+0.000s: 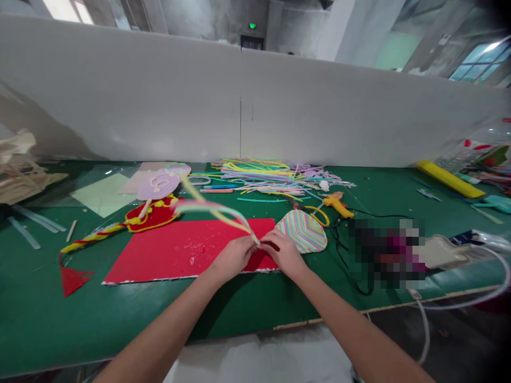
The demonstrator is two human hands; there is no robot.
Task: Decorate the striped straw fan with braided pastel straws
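Note:
Several pastel pipe cleaners (pixel 235 208), yellow, pink and pale green among them, meet at one end between my two hands. Their loose ends arch up to the left and are blurred. My left hand (pixel 233 258) is closed in a pinch on the joined end. Close beside it, the fingers of my right hand (pixel 284 251) pinch the same end. Both hands are above the right part of a red board (pixel 159 255) marked with dried glue. A pastel-striped rounded panel (pixel 305 233) lies just past my right hand, with a yellow loop (pixel 321 215) at its upper edge.
Loose pipe cleaners (pixel 259 175) are heaped along the back wall. A yellow glue gun (pixel 338 205) with a black cord lies to the right. On the left are a red-and-yellow tasselled ornament (pixel 149 217) and clear glue sticks (pixel 35 219). A yellow bar (pixel 451 179) lies at far right.

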